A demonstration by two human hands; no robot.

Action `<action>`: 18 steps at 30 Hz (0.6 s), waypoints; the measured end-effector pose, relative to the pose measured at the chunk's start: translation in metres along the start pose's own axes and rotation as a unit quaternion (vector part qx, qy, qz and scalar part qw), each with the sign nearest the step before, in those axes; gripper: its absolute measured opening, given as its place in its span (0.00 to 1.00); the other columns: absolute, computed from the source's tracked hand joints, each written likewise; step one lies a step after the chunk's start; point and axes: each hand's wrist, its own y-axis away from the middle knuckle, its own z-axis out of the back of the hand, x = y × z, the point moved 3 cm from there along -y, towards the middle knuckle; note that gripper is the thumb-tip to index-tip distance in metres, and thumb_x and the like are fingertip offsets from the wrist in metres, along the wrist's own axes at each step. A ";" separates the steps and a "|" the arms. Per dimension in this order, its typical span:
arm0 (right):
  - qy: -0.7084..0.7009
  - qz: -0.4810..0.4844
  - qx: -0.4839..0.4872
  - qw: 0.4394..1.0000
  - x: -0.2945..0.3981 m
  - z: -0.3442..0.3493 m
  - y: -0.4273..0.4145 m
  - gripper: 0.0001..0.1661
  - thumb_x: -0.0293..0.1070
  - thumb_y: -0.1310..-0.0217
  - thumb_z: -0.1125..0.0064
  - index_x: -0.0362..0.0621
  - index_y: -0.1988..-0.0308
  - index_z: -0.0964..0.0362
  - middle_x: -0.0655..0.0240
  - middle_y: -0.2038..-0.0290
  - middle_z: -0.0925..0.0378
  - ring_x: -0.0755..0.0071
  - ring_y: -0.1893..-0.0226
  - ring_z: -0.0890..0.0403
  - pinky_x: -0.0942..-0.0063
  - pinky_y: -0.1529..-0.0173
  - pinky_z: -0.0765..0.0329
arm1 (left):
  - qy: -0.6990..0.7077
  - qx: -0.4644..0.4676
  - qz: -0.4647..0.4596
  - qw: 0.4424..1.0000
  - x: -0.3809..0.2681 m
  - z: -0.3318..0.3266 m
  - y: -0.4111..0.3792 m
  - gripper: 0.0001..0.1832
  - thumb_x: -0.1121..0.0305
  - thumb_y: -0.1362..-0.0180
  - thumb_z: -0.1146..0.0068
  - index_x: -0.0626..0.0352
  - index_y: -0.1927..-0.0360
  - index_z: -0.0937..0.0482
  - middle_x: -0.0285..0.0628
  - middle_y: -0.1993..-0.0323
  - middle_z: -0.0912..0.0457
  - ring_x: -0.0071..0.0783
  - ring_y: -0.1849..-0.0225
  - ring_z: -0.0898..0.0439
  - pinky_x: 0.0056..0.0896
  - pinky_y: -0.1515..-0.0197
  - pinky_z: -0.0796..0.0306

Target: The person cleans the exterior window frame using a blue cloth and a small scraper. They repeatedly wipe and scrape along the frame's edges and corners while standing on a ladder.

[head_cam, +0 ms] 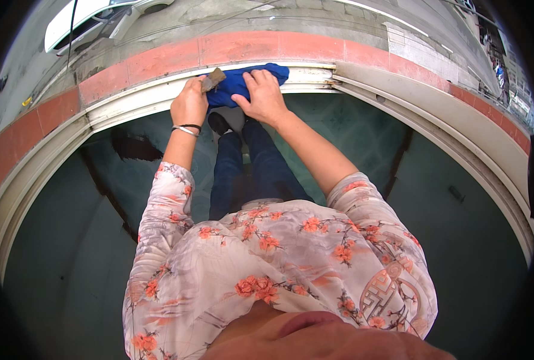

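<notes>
A blue cloth (231, 92) lies bunched over the white window track (145, 95) at the top centre. My left hand (190, 101), with a dark band and a silver bangle at the wrist, is closed around a flat grey-brown piece (214, 80) at the cloth's left end; its material is unclear. Resting on the cloth's right part is my right hand (264, 96), palm down, thumb apart from the fingers. Whether it grips the fabric cannot be seen.
Beyond the track runs a red-tiled ledge (240, 47), with a street and a white car (91, 27) outside. A pale sliding-window frame (428, 103) curves along the right. Below are my legs and shoes on a green patterned floor (339, 121).
</notes>
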 end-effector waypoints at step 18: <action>0.231 -0.139 0.054 0.961 -0.130 0.053 0.017 0.11 0.31 0.60 0.48 0.37 0.72 0.27 0.54 0.72 0.26 0.51 0.67 0.26 0.61 0.58 0.29 | 0.035 0.112 -0.180 0.977 -0.114 -0.063 -0.024 0.14 0.73 0.49 0.56 0.55 0.59 0.25 0.44 0.64 0.24 0.40 0.71 0.21 0.37 0.69 0.26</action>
